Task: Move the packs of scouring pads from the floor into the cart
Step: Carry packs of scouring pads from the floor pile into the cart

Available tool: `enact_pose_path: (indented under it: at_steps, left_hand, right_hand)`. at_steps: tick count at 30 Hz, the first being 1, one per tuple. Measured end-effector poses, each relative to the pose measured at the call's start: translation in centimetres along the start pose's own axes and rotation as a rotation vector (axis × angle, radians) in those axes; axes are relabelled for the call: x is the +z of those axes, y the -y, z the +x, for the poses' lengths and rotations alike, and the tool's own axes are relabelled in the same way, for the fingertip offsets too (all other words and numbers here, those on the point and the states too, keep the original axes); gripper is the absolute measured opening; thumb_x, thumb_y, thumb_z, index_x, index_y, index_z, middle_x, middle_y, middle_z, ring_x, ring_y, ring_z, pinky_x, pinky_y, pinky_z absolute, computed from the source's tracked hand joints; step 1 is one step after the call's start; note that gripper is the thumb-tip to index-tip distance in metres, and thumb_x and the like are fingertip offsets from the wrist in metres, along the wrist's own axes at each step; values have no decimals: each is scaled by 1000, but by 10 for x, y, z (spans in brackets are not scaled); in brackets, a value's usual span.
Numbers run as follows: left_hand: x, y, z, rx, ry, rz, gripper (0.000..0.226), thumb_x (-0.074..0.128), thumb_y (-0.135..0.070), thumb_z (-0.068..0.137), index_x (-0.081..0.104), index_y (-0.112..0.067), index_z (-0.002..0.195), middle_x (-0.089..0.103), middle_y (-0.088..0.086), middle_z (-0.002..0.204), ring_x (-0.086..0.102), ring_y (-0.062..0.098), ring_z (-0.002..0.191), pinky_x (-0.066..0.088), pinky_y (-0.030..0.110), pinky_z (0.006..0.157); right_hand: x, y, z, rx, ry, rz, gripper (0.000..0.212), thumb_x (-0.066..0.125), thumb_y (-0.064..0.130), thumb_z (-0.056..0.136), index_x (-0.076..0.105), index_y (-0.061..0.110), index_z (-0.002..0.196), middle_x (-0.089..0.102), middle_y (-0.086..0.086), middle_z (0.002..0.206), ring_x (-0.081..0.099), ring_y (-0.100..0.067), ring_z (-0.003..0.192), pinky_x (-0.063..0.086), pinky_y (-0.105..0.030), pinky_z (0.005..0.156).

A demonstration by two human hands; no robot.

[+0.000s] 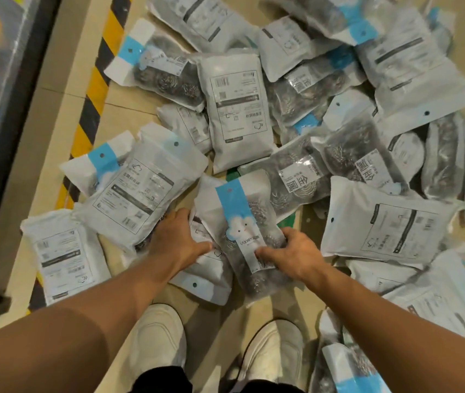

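Several white and clear packs of steel scouring pads lie scattered over the beige floor. Straight ahead of my feet lies a pack with a blue strip and a cloud picture (246,222). My right hand (290,255) grips its lower right side, fingers curled onto the plastic. My left hand (178,239) holds the left edge of the same bundle, thumb across a white pack (205,275) that lies under it. A large pack with its printed back up (137,191) sits just left of my left hand. No cart is in view.
A yellow and black hazard stripe (95,89) runs along the floor on the left, beside a dark shelf base (7,131). My two white shoes (157,336) stand just below the held packs. More packs (387,225) crowd the right side.
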State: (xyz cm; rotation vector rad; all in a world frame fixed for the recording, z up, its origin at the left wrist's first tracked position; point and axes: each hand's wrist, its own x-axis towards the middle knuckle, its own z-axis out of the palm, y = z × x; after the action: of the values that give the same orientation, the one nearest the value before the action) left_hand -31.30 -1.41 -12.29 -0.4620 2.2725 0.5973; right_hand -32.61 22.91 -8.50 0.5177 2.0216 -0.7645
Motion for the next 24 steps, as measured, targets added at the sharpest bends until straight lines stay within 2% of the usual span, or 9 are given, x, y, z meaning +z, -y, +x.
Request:
enact_pose_path:
  at_steps: [4,8,10,12,15,17,20,22,24]
  left_hand:
    - [-6,-8,-20,-47,42,8,68,82,-69,70,69,-21,116,74,8,114,67,31,107,56,38,87]
    - [-28,-11,-68,-69,117,-364,49,81,-33,86,67,-20,131,76,1,119,71,18,99,52,18,70]
    - [-50,-11,-97,-83,134,-519,50,82,-25,84,63,-23,130,76,-4,118,73,15,105,56,21,78]
    - [-81,-19,-135,-116,146,-632,51,82,-17,85,57,-23,129,74,-5,117,72,11,104,57,22,78]
    - [-140,-42,-201,-118,167,-752,50,83,-10,87,55,-22,127,76,-4,113,73,14,101,59,25,79]
    - [-185,-58,-244,-93,219,-772,43,80,-8,88,65,-22,126,80,-3,109,77,19,101,61,31,83]
    - [-252,-90,-305,-45,199,-762,35,78,-9,90,71,-24,121,82,-7,103,78,13,94,61,32,81]
    - [-292,-113,-348,-21,201,-754,31,78,-11,90,72,-27,116,82,-10,99,78,11,90,60,32,77]
    - [-331,-133,-401,-6,178,-769,30,79,-10,89,72,-28,113,82,-7,100,79,17,94,60,33,77]
  right_hand:
    - [1,-13,-20,-28,45,69,51,84,37,85,54,23,123,65,4,104,66,-15,90,54,-26,70]
    - [-13,-22,-68,0,108,405,49,80,20,90,52,25,130,74,3,111,75,-17,92,60,-23,69]
    - [-26,-20,-99,33,52,578,47,77,9,90,60,21,132,81,0,107,79,-17,91,63,-29,72]
    - [-41,-14,-136,36,21,675,44,73,4,90,64,18,131,82,-3,105,80,-24,95,64,-41,86]
    - [-75,10,-209,24,20,758,46,74,14,79,70,20,124,81,-10,107,77,-34,101,61,-55,94]
    - [-100,29,-263,-1,11,782,43,74,20,75,72,21,119,81,-8,103,76,-35,98,63,-54,89]
    - [-139,62,-342,-37,-52,837,33,76,19,81,71,20,114,80,1,87,73,-28,83,56,-44,74]
    - [-163,81,-396,-36,-96,849,46,79,26,74,70,19,119,81,-2,91,73,-30,89,55,-45,78]
    - [-186,98,-455,-57,-143,871,40,77,19,79,71,19,118,82,-3,96,74,-29,95,57,-46,87]
